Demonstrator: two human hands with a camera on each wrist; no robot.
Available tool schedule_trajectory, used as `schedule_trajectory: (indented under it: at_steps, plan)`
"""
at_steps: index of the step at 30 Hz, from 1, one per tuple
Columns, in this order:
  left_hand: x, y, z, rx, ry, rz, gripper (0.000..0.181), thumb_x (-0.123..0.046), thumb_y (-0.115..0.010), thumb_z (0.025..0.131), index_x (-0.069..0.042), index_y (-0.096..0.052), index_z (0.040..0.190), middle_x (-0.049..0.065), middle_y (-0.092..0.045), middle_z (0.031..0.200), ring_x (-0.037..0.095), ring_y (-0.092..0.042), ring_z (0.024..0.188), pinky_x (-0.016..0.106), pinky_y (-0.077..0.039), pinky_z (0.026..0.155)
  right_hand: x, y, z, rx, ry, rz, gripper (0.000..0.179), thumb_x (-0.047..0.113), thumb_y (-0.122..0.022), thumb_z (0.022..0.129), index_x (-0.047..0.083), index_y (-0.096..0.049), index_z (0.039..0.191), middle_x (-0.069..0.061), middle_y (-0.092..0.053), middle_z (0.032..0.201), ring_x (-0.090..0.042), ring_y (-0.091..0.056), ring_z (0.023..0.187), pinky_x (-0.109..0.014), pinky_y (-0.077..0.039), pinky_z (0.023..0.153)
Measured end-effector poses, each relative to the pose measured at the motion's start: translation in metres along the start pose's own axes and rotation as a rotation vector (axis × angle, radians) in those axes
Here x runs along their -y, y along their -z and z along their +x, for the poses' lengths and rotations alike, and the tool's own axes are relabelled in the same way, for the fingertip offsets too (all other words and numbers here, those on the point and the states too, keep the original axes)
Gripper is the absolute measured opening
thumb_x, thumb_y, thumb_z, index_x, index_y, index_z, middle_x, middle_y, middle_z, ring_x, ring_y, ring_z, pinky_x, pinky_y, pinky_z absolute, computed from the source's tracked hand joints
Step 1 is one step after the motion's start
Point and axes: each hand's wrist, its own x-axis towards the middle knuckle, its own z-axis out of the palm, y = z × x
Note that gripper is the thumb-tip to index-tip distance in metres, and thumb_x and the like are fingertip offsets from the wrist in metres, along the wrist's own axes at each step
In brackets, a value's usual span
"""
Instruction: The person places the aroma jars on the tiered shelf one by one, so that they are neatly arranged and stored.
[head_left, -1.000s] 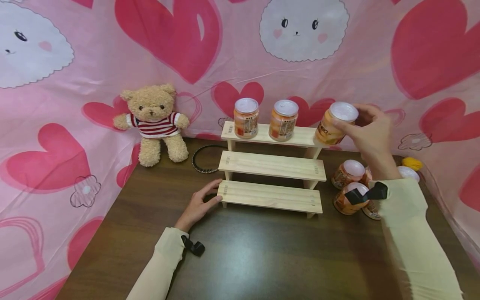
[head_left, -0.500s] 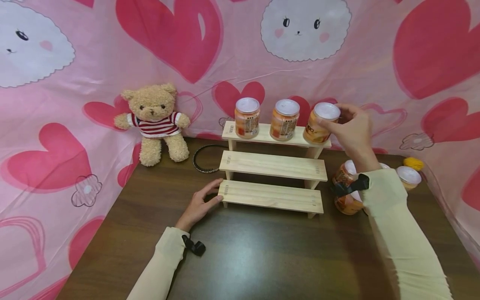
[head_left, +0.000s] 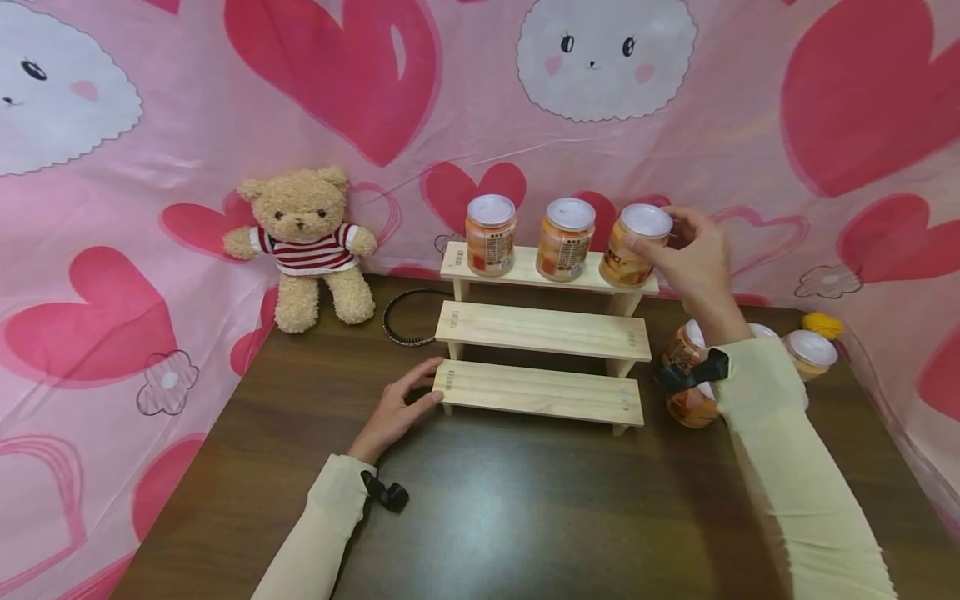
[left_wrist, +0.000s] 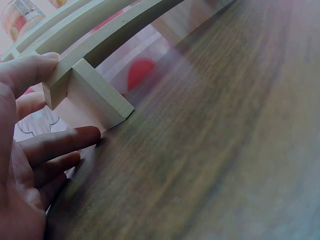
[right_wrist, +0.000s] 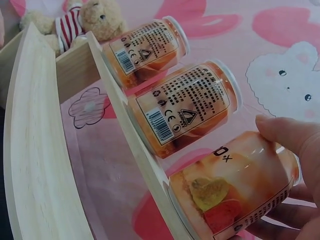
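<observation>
A three-step wooden rack (head_left: 542,333) stands on the dark table. Two orange cans (head_left: 491,222) (head_left: 566,238) stand on its top step. My right hand (head_left: 690,254) grips a third orange can (head_left: 630,246) (right_wrist: 235,187), tilted slightly, at the right end of that top step (right_wrist: 127,130). My left hand (head_left: 397,408) rests on the table with straight fingers (left_wrist: 60,145) touching the left end of the bottom step (left_wrist: 75,85).
Several more orange cans (head_left: 693,379) (head_left: 808,352) sit on the table right of the rack, partly behind my right sleeve. A teddy bear (head_left: 307,246) in a striped shirt sits at the back left, a black ring (head_left: 405,321) beside it. Pink heart cloth (head_left: 150,125) walls the table.
My right hand has carried the can left and down from beyond the rack's right end onto the top step. The left hand has stayed on the bottom step.
</observation>
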Motion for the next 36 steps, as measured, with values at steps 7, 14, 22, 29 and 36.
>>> schedule_trajectory:
  at_steps: [7, 14, 22, 29, 36]
  plan:
    - [0.001, 0.0, 0.0, -0.005, -0.003, 0.003, 0.054, -0.018, -0.067, 0.096, -0.014, -0.051, 0.148, 0.011, -0.061, 0.142, 0.029, -0.061, 0.123, 0.038, -0.045, 0.1, 0.002, 0.007, -0.004, 0.051, -0.037, -0.038, 0.067, 0.033, -0.08, 0.085, 0.012, -0.051, 0.142, -0.008, -0.059, 0.137, -0.008, -0.057, 0.112, -0.02, -0.047, 0.098]
    - [0.001, 0.0, 0.0, -0.008, 0.003, 0.003, 0.054, -0.02, -0.068, 0.096, -0.018, -0.051, 0.147, 0.009, -0.061, 0.143, 0.025, -0.062, 0.122, 0.029, -0.045, 0.099, 0.005, 0.025, -0.015, 0.017, -0.01, -0.024, 0.061, 0.028, -0.081, 0.085, 0.02, -0.052, 0.138, 0.01, -0.063, 0.123, -0.007, -0.06, 0.114, -0.015, -0.048, 0.093]
    - [0.003, 0.0, 0.001, -0.004, 0.009, 0.013, 0.054, -0.021, -0.067, 0.097, -0.016, -0.05, 0.148, 0.009, -0.062, 0.141, 0.021, -0.062, 0.121, 0.026, -0.044, 0.099, 0.001, 0.046, -0.032, -0.06, 0.021, 0.038, 0.055, 0.019, -0.081, 0.084, 0.02, -0.057, 0.133, 0.017, -0.065, 0.113, -0.002, -0.061, 0.108, -0.008, -0.048, 0.084]
    - [0.003, 0.0, 0.001, -0.009, 0.014, 0.022, 0.054, -0.022, -0.068, 0.096, -0.017, -0.051, 0.148, 0.008, -0.063, 0.14, 0.019, -0.062, 0.121, 0.026, -0.044, 0.099, -0.006, 0.063, -0.05, -0.151, -0.01, 0.136, 0.055, 0.009, -0.083, 0.08, 0.019, -0.061, 0.13, 0.014, -0.069, 0.112, -0.004, -0.063, 0.107, -0.009, -0.047, 0.082]
    - [0.002, 0.0, 0.001, -0.01, 0.002, 0.026, 0.054, -0.018, -0.068, 0.096, -0.015, -0.051, 0.148, 0.011, -0.063, 0.14, 0.021, -0.063, 0.121, 0.031, -0.045, 0.1, -0.025, 0.083, -0.067, -0.243, -0.021, 0.339, 0.051, -0.003, -0.083, 0.076, 0.011, -0.066, 0.123, 0.005, -0.073, 0.108, -0.008, -0.067, 0.103, -0.01, -0.049, 0.079]
